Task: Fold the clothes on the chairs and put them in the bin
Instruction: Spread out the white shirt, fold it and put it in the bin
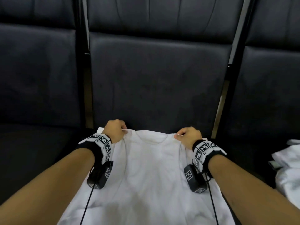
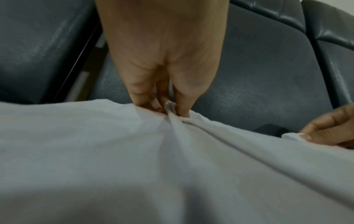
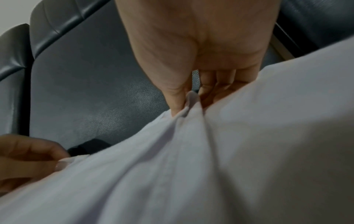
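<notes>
Here the white shirt [image 1: 151, 172] is held by its two shoulders over the front edge of the middle chair seat [image 1: 155, 88], its body hanging down toward the person. The left hand [image 1: 114, 129] pinches the left shoulder seam between thumb and curled fingers; in the left wrist view a small ridge of cloth stands up between the fingers [image 2: 142, 97] and thumb. The right hand [image 1: 189, 133] pinches the other shoulder the same way, and the neckline dips between the two hands. Creases run down from each pinch, so the cloth is under some tension but is not flat.

The step in hand looks like spreading the shirt before the first fold. To do it well, I would keep both pinches level and draw the hands a little apart until the creases below the shoulders ease out. Then lay the shirt onto the seat, hem first, and let the collar end come down toward the back edge of the seat. Holding only the seam edge is a thin grip; taking a little more cloth would make a slip less likely.

A second pile of pale clothes [image 1: 287, 169] lies on the seat of the chair to the right, near its front edge, well apart from the shirt. No bin shows in any view.
</notes>
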The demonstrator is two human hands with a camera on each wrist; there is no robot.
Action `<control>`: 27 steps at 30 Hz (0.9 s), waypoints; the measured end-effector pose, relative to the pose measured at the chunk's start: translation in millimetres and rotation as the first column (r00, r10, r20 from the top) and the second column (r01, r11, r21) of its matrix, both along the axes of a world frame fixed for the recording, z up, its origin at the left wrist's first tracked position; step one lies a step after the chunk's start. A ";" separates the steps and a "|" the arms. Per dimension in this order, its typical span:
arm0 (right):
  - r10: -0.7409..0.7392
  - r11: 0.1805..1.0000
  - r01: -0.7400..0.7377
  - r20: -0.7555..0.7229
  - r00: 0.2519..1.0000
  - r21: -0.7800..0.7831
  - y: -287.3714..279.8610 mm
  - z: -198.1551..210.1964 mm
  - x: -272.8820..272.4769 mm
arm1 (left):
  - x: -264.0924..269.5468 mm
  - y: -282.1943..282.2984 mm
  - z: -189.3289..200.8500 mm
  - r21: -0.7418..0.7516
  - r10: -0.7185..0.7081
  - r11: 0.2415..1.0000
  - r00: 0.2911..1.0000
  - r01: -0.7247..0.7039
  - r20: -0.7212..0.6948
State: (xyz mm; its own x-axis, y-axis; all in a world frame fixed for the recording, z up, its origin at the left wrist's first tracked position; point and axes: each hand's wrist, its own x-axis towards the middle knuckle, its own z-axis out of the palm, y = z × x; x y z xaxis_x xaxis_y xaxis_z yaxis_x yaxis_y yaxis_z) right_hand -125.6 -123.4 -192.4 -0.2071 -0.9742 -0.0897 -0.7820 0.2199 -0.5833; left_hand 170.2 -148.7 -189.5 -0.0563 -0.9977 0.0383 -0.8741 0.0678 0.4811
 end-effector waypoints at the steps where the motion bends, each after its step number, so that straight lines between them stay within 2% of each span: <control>1: -0.018 1.000 0.018 0.010 1.000 -0.007 0.7 0.3 -0.2 | -1.9 1.4 0.1 0.004 -0.002 1.000 1.000 0.003 -0.005; 6: -0.068 0.998 0.069 0.123 0.990 -0.008 25.6 15.3 -3.8 | 5.5 23.8 20.6 -0.006 0.049 0.999 0.988 -0.050 -0.145; 8: -0.094 0.995 0.097 0.165 0.982 -0.012 43.4 25.3 -7.4 | 18.5 41.6 36.9 0.057 0.101 0.994 0.974 -0.092 -0.205; 11: -0.144 0.989 0.148 0.252 0.957 0.004 79.2 45.9 -3.1 | 32.2 80.7 61.2 0.174 0.240 0.967 0.900 -0.188 -0.364; 13: -0.194 0.981 0.181 0.270 0.943 0.073 102.3 55.0 3.5 | 32.0 109.1 72.3 0.220 0.284 0.953 0.864 -0.208 -0.415; 15: -0.257 0.960 0.212 0.268 0.929 0.186 126.4 60.9 6.7 | 29.4 139.8 78.8 0.251 0.286 0.947 0.879 -0.199 -0.383; 17: -0.327 0.929 0.258 0.261 0.908 0.266 155.1 60.6 7.2 | 30.8 172.8 83.1 0.262 0.288 0.938 0.931 -0.227 -0.224; 18: -0.346 0.920 0.276 0.249 0.904 0.276 169.2 60.5 6.9 | 34.3 187.9 82.4 0.255 0.306 0.930 0.941 -0.265 -0.140; 20: -0.359 0.922 0.304 0.236 0.903 0.240 195.5 53.1 4.9 | 44.2 217.6 79.3 0.238 0.346 0.917 0.936 -0.321 -0.069; 22: -0.392 0.912 0.342 0.243 0.887 0.224 215.6 38.3 0.8 | 56.1 244.8 68.0 0.229 0.387 0.903 0.920 -0.363 -0.069; 24: -0.456 0.886 0.411 0.236 0.858 0.216 246.1 37.9 5.2 | 61.9 271.5 51.6 0.233 0.430 0.890 0.892 -0.392 -0.139; 27: -0.441 0.895 0.421 0.165 0.882 0.144 284.1 38.6 10.2 | 61.2 296.1 37.1 0.215 0.465 0.883 0.841 -0.418 -0.277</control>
State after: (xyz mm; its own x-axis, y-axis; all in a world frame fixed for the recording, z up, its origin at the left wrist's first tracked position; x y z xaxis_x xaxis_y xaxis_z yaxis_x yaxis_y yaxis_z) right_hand -115.5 160.7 -153.8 -0.5740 -0.7758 -0.2619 -0.4737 0.5755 -0.6666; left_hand 231.4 147.4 -152.4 0.3824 -0.9094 -0.1635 -0.5970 -0.3783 0.7075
